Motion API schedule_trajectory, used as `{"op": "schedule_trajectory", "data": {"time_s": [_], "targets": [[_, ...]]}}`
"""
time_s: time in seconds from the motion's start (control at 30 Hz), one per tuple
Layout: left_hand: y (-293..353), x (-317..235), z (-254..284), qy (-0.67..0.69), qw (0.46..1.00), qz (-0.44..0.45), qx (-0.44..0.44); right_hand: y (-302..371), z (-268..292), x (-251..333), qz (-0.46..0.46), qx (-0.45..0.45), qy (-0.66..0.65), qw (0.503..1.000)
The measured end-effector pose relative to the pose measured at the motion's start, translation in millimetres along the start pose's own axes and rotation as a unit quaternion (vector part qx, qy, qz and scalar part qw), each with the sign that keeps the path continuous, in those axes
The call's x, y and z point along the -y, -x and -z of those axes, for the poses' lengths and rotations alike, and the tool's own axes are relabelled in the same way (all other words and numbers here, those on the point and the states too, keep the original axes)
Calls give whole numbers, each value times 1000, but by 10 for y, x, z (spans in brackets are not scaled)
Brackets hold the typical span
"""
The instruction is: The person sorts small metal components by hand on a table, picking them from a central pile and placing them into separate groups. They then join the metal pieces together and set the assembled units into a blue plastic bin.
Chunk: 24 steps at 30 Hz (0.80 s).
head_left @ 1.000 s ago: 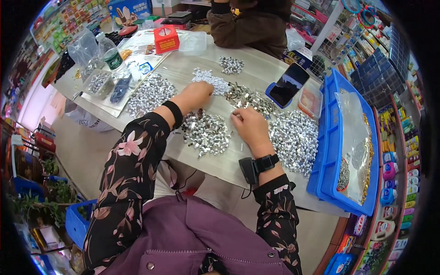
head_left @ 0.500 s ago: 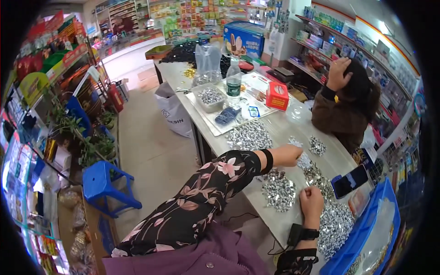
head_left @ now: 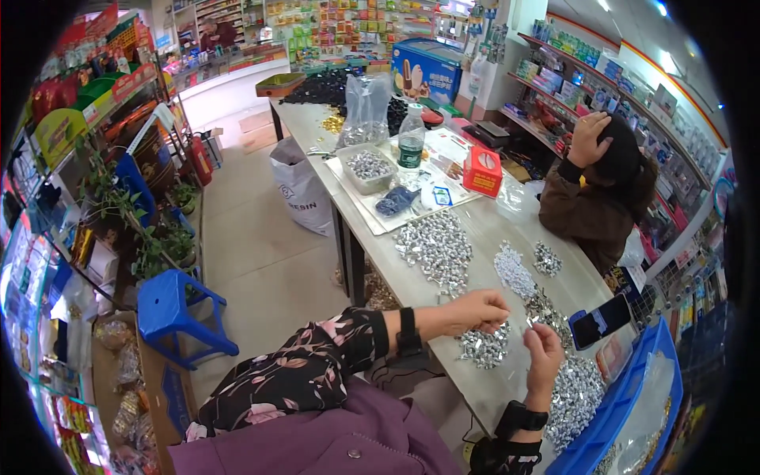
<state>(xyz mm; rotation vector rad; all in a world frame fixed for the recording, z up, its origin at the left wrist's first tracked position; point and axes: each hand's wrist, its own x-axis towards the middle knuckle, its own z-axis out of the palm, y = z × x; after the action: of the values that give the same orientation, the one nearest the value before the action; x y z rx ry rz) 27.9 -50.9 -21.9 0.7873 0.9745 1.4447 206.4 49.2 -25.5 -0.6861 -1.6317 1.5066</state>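
Observation:
My left hand (head_left: 481, 310) reaches over the table from the left, its thumb and fingers pinched together. Close by, my right hand (head_left: 544, 355) is also closed in a pinch, with a tiny bright speck at its fingertips. What either pinch holds is too small to make out. Below the left hand lies a pile of small silvery metal pieces (head_left: 484, 350). Beyond the hands is a pile of small white pieces (head_left: 513, 269), with darker metal pieces (head_left: 550, 313) nearer the right hand. A large silvery pile (head_left: 576, 400) spreads beside my right wrist.
A phone (head_left: 600, 322) and a blue tray (head_left: 633, 396) lie at the right. Farther up are another silvery pile (head_left: 434, 249), a plastic tub (head_left: 366, 170), a bottle (head_left: 411, 142) and a red box (head_left: 481, 172). Another person (head_left: 594, 190) sits across. A blue stool (head_left: 180, 313) stands left.
My left hand has drawn back from the white pile toward me and now meets my right hand. The right hand has stayed near its place, its fingers turned toward the left.

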Motion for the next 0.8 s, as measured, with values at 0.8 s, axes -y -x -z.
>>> {"op": "schedule_trajectory", "data": {"time_s": [0.8], "targets": [[109, 165, -185, -14, 999, -6, -42, 163, -222, -51, 11, 112, -44, 993]]}}
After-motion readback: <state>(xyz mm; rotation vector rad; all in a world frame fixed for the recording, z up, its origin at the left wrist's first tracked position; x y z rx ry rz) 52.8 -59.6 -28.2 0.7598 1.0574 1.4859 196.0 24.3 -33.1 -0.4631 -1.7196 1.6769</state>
